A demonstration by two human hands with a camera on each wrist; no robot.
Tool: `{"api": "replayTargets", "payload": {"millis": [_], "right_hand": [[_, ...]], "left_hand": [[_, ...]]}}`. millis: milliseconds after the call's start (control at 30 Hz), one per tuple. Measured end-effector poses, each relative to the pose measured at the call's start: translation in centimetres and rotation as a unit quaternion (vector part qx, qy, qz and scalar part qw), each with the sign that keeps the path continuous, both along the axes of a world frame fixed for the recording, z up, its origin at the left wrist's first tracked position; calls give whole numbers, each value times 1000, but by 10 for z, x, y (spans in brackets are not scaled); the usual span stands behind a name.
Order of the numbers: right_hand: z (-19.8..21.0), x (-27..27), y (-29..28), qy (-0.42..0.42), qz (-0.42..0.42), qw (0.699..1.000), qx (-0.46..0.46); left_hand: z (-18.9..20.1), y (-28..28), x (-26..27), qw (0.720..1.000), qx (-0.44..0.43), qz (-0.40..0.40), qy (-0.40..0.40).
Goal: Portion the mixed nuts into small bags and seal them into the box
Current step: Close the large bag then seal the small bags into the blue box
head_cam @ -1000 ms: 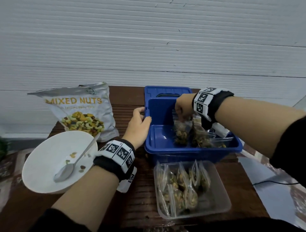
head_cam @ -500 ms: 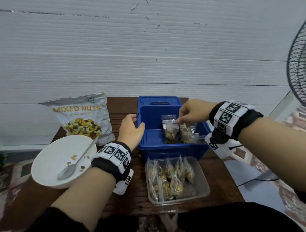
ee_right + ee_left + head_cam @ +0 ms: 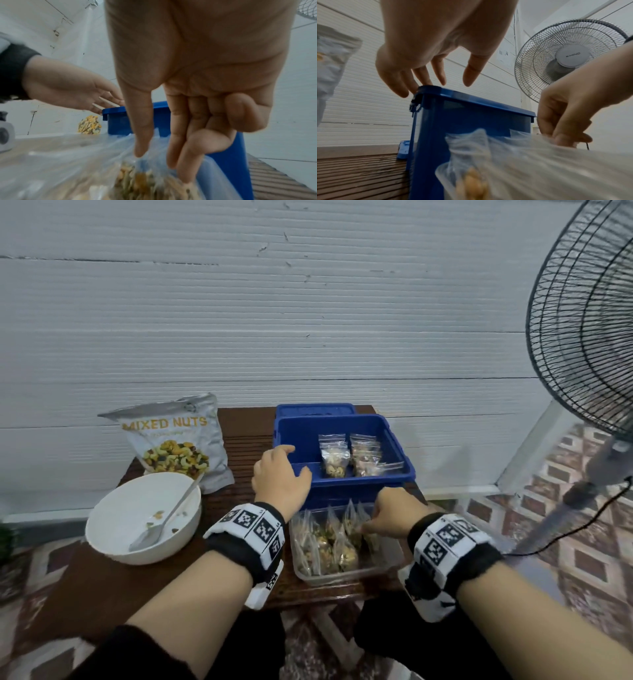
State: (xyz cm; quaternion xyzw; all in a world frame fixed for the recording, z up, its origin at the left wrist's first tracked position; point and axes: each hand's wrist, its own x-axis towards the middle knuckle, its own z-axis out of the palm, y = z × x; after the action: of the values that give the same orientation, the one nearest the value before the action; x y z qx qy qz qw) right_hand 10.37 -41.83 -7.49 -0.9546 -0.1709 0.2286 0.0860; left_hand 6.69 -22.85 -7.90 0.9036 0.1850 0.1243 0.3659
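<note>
The open blue box [image 3: 397, 446] stands mid-table with several small filled nut bags [image 3: 334, 457] upright inside. My left hand [image 3: 296, 462] rests with relaxed fingers on the box's front-left corner [image 3: 428, 89] and holds nothing. In front of the box is a clear plastic tray [image 3: 387, 568] with several more small nut bags [image 3: 342, 546]. My right hand [image 3: 368, 529] reaches into the tray. Its thumb and fingers pinch the top of one small bag [image 3: 137, 175] there.
A silver MIXED NUTS pouch [image 3: 174, 443] stands at the back left. In front of it, a white bowl [image 3: 113, 518] holds a spoon [image 3: 168, 518] and a few nuts. A standing fan [image 3: 582, 337] is off the table's right side. The blue lid [image 3: 315, 409] lies behind the box.
My right hand let go of a bag inside the blue box and drew back to the clear tray. My left hand stayed on the box corner. The view lifted and widened.
</note>
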Motion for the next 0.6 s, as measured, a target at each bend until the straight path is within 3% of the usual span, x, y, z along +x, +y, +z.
{"api": "replayTargets", "payload": {"millis": [167,333,467,600], "right_hand": [[-10,-10,3,-28,-48,998,35],[2,-17,-6,-79,-63,994,52],[12,-17,-19,-98,-61,985,126],[17,-13,-36,-73,-45,966,242]], "left_hand": [[0,-19,-10,998,69,-7,-9],[-8,-34,-20,982,158,-66,-83],[-10,-44,-22,970,162,-168,-67],[-10,-51,-23,969,132,-207,-36]]}}
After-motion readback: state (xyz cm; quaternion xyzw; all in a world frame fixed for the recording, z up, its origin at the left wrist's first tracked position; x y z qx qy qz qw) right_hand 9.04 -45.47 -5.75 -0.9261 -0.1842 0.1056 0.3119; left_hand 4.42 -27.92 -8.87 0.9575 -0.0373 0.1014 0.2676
